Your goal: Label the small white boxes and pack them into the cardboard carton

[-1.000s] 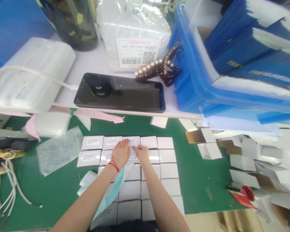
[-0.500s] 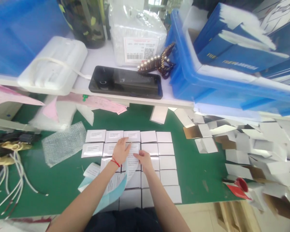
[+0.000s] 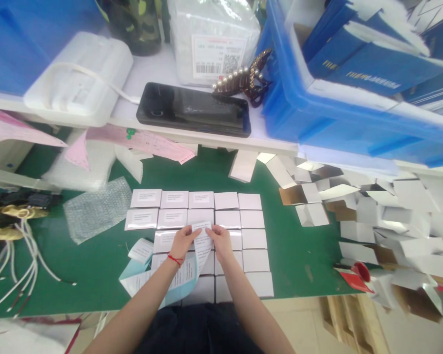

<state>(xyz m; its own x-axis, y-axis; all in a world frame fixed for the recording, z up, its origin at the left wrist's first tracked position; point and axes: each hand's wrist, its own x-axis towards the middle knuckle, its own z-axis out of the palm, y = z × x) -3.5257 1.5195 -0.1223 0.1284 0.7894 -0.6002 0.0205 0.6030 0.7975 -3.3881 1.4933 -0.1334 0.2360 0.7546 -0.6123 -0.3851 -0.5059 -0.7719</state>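
A long strip of printed labels (image 3: 202,246) with a pale blue backing trails down between my forearms and curls to the left. At its top end my left hand (image 3: 183,242) pinches the left edge, thumb and fingers together. My right hand (image 3: 222,242) grips the opposite edge in the same way. Beneath both hands lie rows of small white boxes (image 3: 253,228) set close together. Text labels (image 3: 201,198) show on boxes in the upper left rows, while those on the right look plain. The hands hide parts of the middle boxes.
Bubble wrap (image 3: 98,210) and brass parts with white wires (image 3: 25,231) lie left on the green table (image 3: 299,265). Loose open cartons (image 3: 384,221) pile up at right, near a red tape roll (image 3: 361,271). A shelf above holds a black phone-like device (image 3: 194,110) and a blue crate (image 3: 291,118).
My left hand has left the labelled box in the back row and come down to the strip's left edge. Both hands now hold the strip's top end. The view has shifted slightly.
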